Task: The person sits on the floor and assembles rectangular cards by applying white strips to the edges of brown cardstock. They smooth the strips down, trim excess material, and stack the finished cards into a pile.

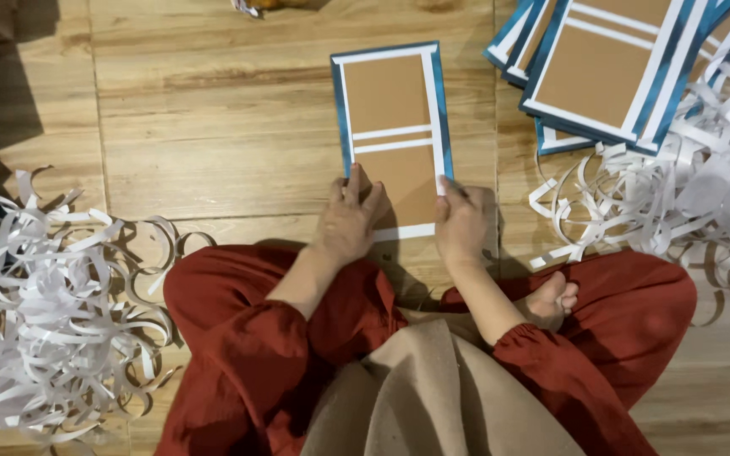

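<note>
Your left hand (346, 221) and right hand (461, 221) lie flat, fingers open, on the near end of the brown card (392, 127) — gripping nothing, just pinning it to the wooden floor (213, 127). It sits straight before your knees, paper curls (61, 304) heaped aside — a card stack (610, 67) within reach.

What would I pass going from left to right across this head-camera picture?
Heap of white paper strips → left hand → brown card with blue border → right hand → stack of similar cards → second strip heap.

No packages, labels, signs or screens in view
</note>
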